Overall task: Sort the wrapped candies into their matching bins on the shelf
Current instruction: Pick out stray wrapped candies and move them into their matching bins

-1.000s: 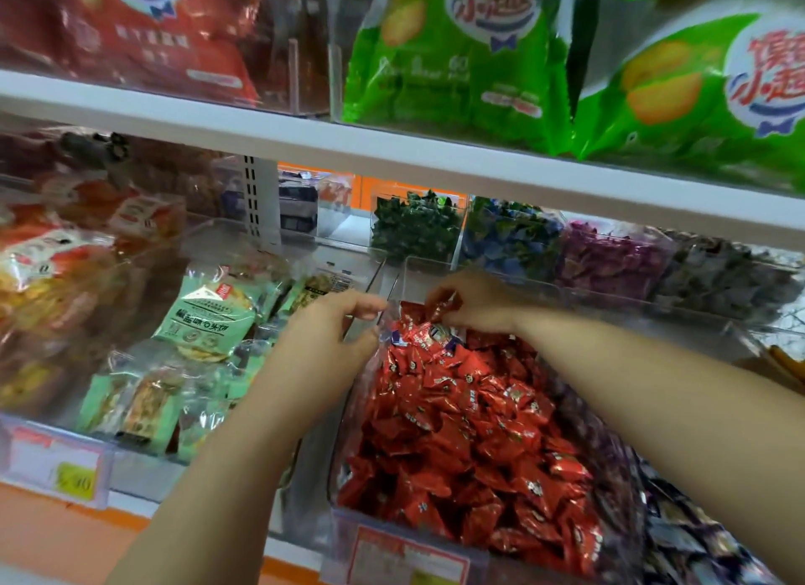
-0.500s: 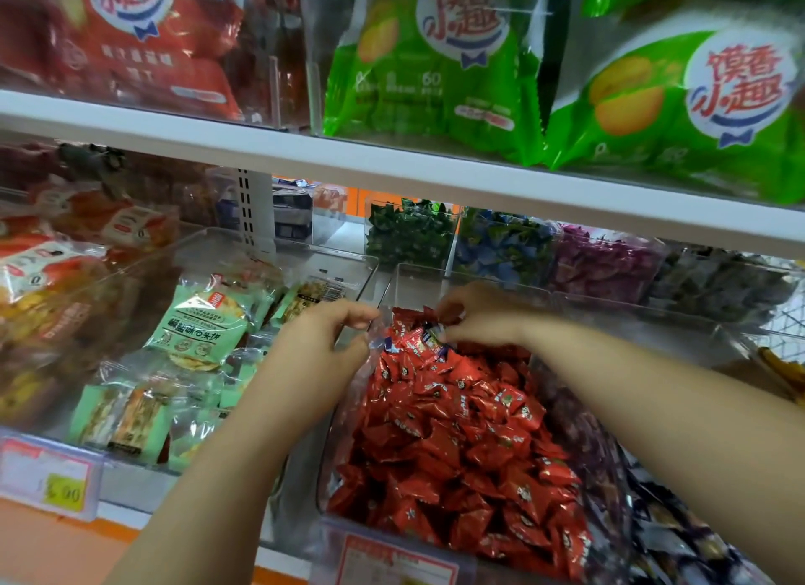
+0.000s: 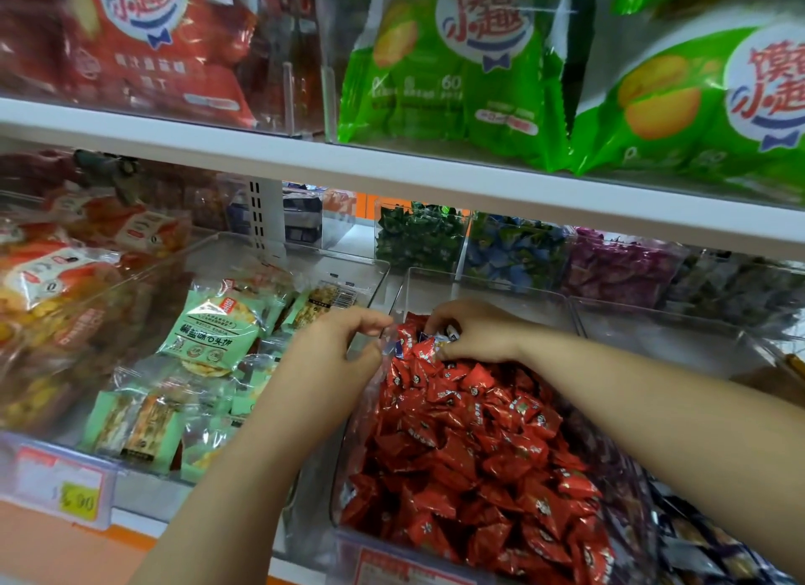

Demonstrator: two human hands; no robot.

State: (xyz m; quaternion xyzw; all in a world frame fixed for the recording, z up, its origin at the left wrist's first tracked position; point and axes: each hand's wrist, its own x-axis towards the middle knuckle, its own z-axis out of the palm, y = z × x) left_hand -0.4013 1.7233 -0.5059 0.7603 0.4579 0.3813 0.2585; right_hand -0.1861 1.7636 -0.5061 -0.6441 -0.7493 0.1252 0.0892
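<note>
Head view: red candies fill near bin.
My left hand: pinches clear plastic, left side.
My right hand: grips candies, far end.

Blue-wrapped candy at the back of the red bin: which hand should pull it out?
Right. The right hand curls its fingers round the blue-wrapped candy at the rear of the red candy bin. The left hand pinches the bin's left edge, apparently steadying it.
</note>
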